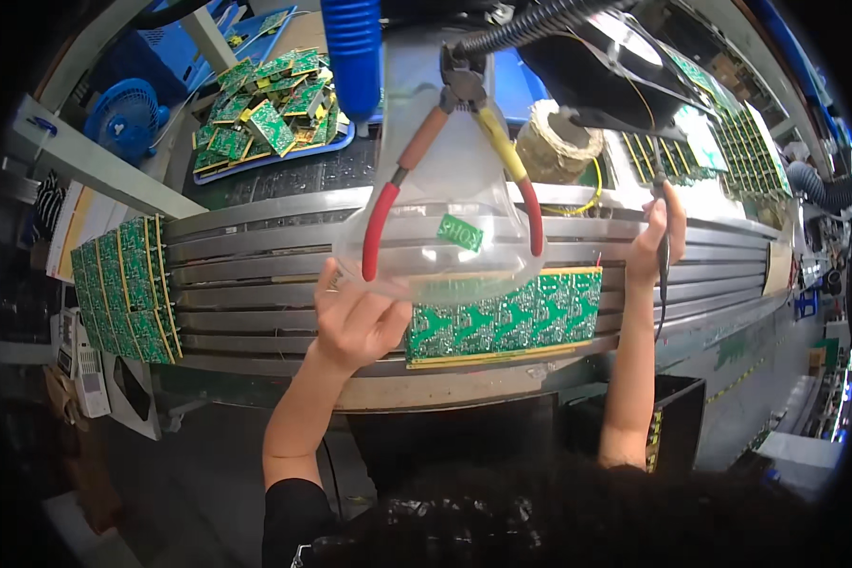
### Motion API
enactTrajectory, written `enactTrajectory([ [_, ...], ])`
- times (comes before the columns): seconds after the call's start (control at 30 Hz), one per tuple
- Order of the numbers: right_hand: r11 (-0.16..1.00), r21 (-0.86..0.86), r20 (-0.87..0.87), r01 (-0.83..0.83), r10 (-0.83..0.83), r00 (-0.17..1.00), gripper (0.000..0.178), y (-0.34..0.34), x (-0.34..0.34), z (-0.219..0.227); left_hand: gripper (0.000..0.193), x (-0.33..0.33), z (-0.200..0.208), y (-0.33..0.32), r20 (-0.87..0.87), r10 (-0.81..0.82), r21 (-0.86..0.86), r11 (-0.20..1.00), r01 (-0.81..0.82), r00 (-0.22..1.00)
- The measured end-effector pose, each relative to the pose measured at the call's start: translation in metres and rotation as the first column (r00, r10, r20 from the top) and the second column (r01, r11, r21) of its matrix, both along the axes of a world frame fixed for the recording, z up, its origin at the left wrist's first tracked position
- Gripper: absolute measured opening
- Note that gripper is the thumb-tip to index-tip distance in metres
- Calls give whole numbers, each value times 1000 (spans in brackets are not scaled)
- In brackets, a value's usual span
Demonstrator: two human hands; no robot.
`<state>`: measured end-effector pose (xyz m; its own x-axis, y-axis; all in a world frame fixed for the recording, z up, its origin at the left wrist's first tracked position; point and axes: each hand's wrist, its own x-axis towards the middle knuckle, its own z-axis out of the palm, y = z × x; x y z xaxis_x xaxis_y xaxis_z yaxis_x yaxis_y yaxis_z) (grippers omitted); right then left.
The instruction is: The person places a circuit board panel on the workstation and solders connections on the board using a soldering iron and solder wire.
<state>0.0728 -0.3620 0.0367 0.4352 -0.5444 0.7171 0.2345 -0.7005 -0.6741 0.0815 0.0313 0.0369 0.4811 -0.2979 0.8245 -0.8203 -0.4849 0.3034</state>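
hands work over green circuit board panel (pixel 504 320) lying on grey conveyor rails (pixel 246 284). left hand (pixel 355 317) at panel's left end, fingers spread, loosely touching panel edge, not clenched. right hand (pixel 655 237) above panel's right end, gripping thin dark soldering iron (pixel 664 260), tip pointing down. clear plastic hood (pixel 442 222) with red-handled pliers (pixel 459 151) hangs just above panel. tray of loose green boards (pixel 270 109) well beyond panel, upper left

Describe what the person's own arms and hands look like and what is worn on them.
Both forearms are bare. The left hand and right hand wear no gloves. A short black sleeve covers the left upper arm. Any rings or watches cannot be made out.
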Motion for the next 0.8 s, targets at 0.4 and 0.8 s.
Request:
enactTrajectory([
  [0.4, 999, -34, -5, -33, 33, 999, 34, -10, 3, -4, 18, 8, 5, -12, -20, -157, -151, 977, 152, 987],
  [0.8, 996, -28, 57, -81, 83, 995, 34, 1, -10, 10, 17, 5, 13, -14, -23, -206, -105, 974, 203, 978],
])
